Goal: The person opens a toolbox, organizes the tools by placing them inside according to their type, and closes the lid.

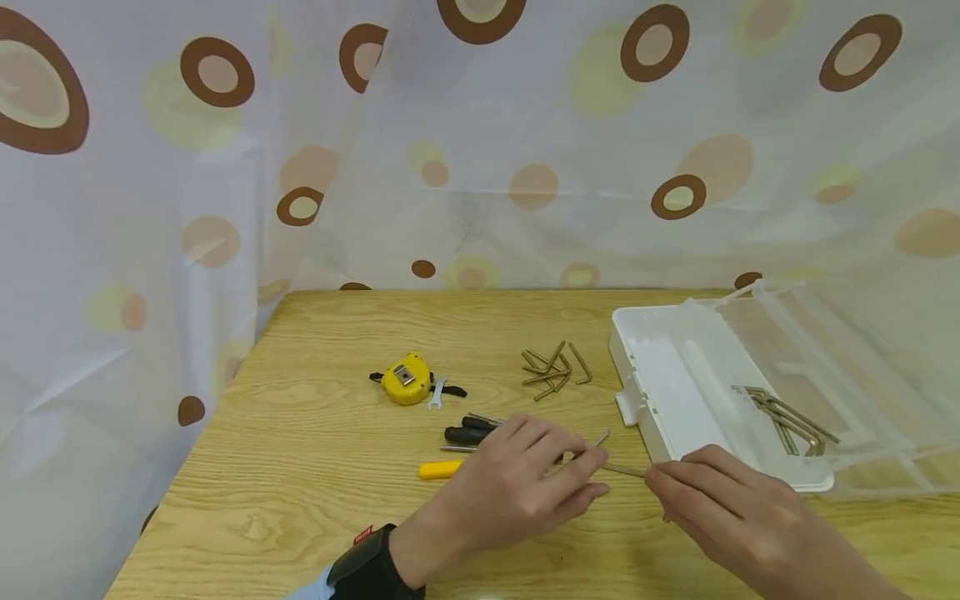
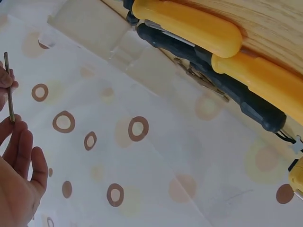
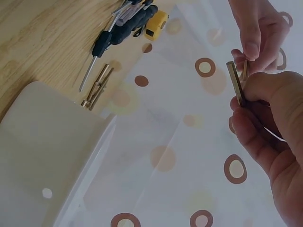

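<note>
Between the two hands stretches a bronze-coloured hex key, its long arm running across the gap. My left hand pinches one end of it between thumb and fingers, over the front of the table. At the other end my right hand grips the key near its bend; the short arm sticks up past the thumb in the right wrist view. Under and behind the left hand lie screwdrivers with black handles and a yellow handle, partly hidden by that hand.
A white box with its clear lid open stands at the right; several larger hex keys show there. Behind the hands lies a pile of smaller hex keys. Farther left are a yellow tape measure and a small wrench.
</note>
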A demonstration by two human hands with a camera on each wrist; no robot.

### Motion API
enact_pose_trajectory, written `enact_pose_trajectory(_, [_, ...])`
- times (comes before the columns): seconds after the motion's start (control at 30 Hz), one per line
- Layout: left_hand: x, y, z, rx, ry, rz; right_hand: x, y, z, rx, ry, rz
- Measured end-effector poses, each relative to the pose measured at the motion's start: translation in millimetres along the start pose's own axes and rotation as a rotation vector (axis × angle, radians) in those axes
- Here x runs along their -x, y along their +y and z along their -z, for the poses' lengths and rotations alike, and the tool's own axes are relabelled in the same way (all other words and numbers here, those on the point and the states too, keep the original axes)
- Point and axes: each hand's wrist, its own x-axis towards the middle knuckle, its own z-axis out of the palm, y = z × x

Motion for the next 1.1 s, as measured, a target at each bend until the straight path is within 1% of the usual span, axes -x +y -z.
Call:
enact_pose_trajectory(0.07, [3.2,-2.0,1.6,0.018,-0.032,0.043,2.9,1.1,2.3,0.005,-0.007,-0.02])
enact_pose_trajectory(0.2, [11.8,-7.8,3.8,0.045,-0.082,0.126,11.6,7.3,5.6,0.069,-0.013,-0.067])
enact_pose_trajectory(0.33, [24.4,-15.6,8.1,0.066,-0.134,0.205,24.8,17.6,11.2,0.137,-0.018,-0.108])
enact_pose_trajectory(0.43, [36.5,-21.9,14.6,0.08,-0.167,0.264,37.1,26.9,18.1,0.169,0.0,-0.149])
enact_pose_trajectory(0.53, [48.6,-28.7,22.4,0.076,-0.208,0.318,50.6,37.1,27.9,0.233,0.007,-0.22])
enact_pose_trajectory(0.63, [59.7,-35.9,29.8,0.057,-0.252,0.368,65.9,48.9,40.2,0.319,-0.029,-0.292])
enact_pose_trajectory(0.7, [66.8,-40.1,34.0,0.044,-0.269,0.396,76.7,56.7,48.2,0.384,-0.055,-0.343])
enact_pose_trajectory(0.77, [73.6,-43.6,37.5,0.032,-0.269,0.417,87.1,63.3,55.3,0.436,-0.086,-0.406])
enact_pose_trajectory(0.87, [83.3,-47.0,41.6,0.013,-0.259,0.434,100.6,72.2,62.4,0.503,-0.099,-0.506])
enact_pose_trajectory(0.93, [88.6,-47.7,44.2,0.005,-0.261,0.446,107.5,77.5,65.9,0.519,-0.111,-0.572])
enact_pose_trajectory(1.03, [95.1,-47.5,47.7,-0.003,-0.283,0.463,114.8,84.4,68.5,0.525,-0.133,-0.641])
enact_pose_trajectory(1.1, [98.1,-47.1,49.6,-0.004,-0.301,0.474,118.0,85.3,69.5,0.509,-0.199,-0.697])
